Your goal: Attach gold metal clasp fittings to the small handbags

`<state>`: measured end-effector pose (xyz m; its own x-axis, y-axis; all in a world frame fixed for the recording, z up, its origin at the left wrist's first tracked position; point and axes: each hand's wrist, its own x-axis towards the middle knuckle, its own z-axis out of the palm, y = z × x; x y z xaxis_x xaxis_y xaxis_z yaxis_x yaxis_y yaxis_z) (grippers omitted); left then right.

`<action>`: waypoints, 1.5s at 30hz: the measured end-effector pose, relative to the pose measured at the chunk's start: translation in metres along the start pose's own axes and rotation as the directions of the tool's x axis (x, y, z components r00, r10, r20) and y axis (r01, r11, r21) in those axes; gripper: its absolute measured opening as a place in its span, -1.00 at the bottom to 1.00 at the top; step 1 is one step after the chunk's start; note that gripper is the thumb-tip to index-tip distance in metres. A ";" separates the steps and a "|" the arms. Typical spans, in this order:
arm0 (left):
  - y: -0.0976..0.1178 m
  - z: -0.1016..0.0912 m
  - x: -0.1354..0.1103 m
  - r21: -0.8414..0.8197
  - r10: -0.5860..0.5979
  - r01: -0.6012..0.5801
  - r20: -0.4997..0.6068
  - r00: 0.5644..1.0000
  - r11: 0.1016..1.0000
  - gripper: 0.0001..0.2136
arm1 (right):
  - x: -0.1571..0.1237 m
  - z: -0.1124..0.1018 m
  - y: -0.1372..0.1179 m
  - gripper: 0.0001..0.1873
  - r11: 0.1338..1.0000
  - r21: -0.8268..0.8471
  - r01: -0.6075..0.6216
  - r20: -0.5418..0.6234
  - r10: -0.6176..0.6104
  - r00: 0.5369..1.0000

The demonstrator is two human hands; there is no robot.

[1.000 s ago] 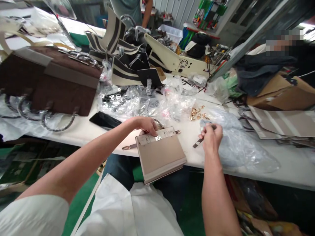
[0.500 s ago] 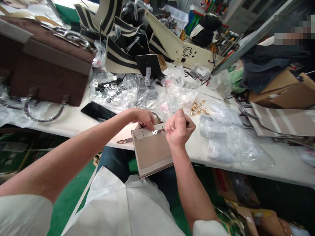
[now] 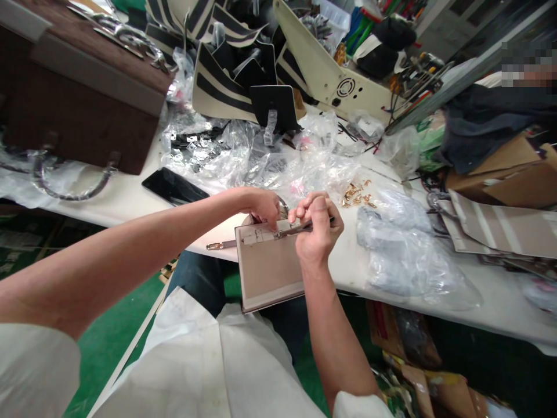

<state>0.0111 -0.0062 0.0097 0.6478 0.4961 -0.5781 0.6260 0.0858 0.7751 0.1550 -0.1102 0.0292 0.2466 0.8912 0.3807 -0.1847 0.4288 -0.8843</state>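
I have the right hand (image 3: 318,227) clamped on a slim dark strip (image 3: 294,229), its long axis crosswise, tip pointing left. The left hand (image 3: 264,207) grips the beige bag (image 3: 270,264) by its top edge.

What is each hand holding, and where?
Left hand: small beige boxy bag, by its top edge. Right hand: slim dark strip, by the end farther from the bag.

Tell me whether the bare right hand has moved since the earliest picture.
Yes, leftward: the bare right hand went from the lower right of the small gold-coloured metal pieces to their lower left.
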 end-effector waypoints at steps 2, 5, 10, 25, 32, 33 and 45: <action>-0.002 -0.001 0.003 -0.022 -0.008 0.009 0.021 1.000 1.000 -0.72 | 0.002 -0.001 0.002 -0.42 0.998 -0.009 -0.056 0.024 0.057 0.998; -0.009 -0.006 0.010 -0.059 -0.028 0.035 0.112 0.993 0.998 -0.69 | 0.001 -0.002 0.003 -0.30 0.995 -0.055 -0.084 0.026 0.086 0.996; -0.016 -0.018 0.025 -0.095 -0.031 0.063 0.305 0.952 0.993 -0.61 | -0.003 -0.002 0.002 -0.24 0.998 0.005 -0.056 0.020 0.056 0.998; -0.009 -0.021 -0.004 -0.143 -0.073 0.122 0.308 0.949 0.982 -0.54 | -0.007 -0.004 0.019 -0.34 0.989 0.138 -0.057 0.033 0.053 0.998; -0.020 -0.027 -0.004 -0.153 -0.013 0.078 0.388 0.922 0.985 -0.58 | -0.008 0.003 0.014 -0.31 0.988 0.139 -0.061 0.025 0.059 0.998; -0.020 -0.027 -0.003 -0.139 -0.028 0.087 0.381 0.924 0.986 -0.56 | -0.009 0.003 0.015 -0.31 0.990 0.125 -0.062 0.030 0.058 0.998; -0.010 -0.017 -0.009 -0.094 -0.033 0.057 0.235 0.971 0.994 -0.52 | -0.014 0.002 0.015 -0.32 0.998 0.061 -0.017 0.048 0.014 0.999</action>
<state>-0.0086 0.0033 0.0117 0.7106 0.2757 -0.6474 0.6181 0.1951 0.7615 0.1471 -0.1159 0.0108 0.1975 0.9034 0.3805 -0.2464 0.4215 -0.8727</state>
